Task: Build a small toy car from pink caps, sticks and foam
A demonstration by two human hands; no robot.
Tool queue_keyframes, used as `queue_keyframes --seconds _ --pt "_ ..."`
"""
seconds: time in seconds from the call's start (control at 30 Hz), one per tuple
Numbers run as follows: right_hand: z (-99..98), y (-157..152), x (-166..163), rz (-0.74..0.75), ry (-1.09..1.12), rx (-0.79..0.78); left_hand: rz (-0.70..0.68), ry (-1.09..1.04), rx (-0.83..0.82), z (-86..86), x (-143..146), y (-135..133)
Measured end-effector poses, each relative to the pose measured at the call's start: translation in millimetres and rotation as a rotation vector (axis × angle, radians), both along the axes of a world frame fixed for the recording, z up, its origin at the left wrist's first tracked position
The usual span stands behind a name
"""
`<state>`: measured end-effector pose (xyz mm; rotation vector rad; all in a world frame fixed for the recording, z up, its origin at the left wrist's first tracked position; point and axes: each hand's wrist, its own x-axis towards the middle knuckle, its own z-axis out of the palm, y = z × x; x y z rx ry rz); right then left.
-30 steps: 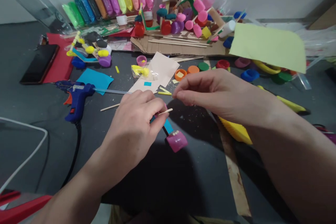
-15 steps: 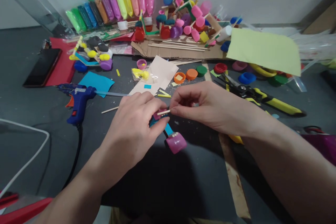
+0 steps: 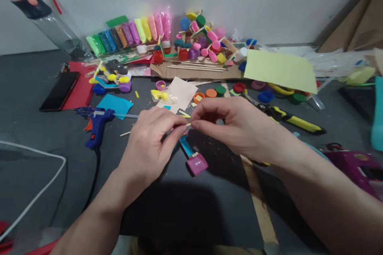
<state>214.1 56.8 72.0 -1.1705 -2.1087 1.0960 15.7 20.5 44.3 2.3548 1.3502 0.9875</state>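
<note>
My left hand (image 3: 152, 137) is closed around a small craft piece: a blue strip (image 3: 186, 146) with a purple bottle cap (image 3: 197, 163) at its lower end, hanging just above the dark table. A thin wooden stick (image 3: 183, 125) pokes out from the left fingers. My right hand (image 3: 236, 125) is curled, its thumb and forefinger pinching the free tip of that stick. The two hands meet fingertip to fingertip over the middle of the table.
A blue glue gun (image 3: 97, 121) with its black cord lies at the left, next to blue paper (image 3: 115, 104) and a black phone (image 3: 60, 91) on red card. Bottle caps, clay tubes (image 3: 131, 32), cardboard (image 3: 194, 71), yellow-handled scissors (image 3: 287, 116) and a green sheet (image 3: 278, 69) crowd the back.
My right hand came down and left to pinch the tip of the stick that my left hand holds. The view has tilted up and pulled back.
</note>
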Motion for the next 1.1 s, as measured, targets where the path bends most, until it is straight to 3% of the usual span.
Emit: queue_keyframes --seconds 0.13,0.27,0.4,0.5,0.6,0.9,1.1 --pt "8.2 -1 7 -0.071 -0.02 0.047 0.142 -0.156 -0.117 -1.6 -3 2" --pt "14.5 -18 13 -0.058 -0.365 0.112 0.226 -0.234 -0.274 -6.7 -7 11" --pt "-3.7 -53 9 -0.009 -0.719 0.302 0.24 -0.095 -0.38 -10.4 -8 19" --pt "-24.1 -77 1 -0.029 -0.794 0.428 0.189 -0.06 -0.393 -13.5 -6 20" --pt "-37.3 -88 -5 -0.067 -0.818 0.418 0.142 -0.044 -0.404 -17.7 -4 20" --pt "-43.8 -50 13 -0.091 -0.789 0.433 0.179 0.008 -0.364 -17.2 -9 21" --pt "-40.8 -24 25 -0.068 -0.671 0.42 0.235 -0.115 -0.325 -15.7 -13 24"
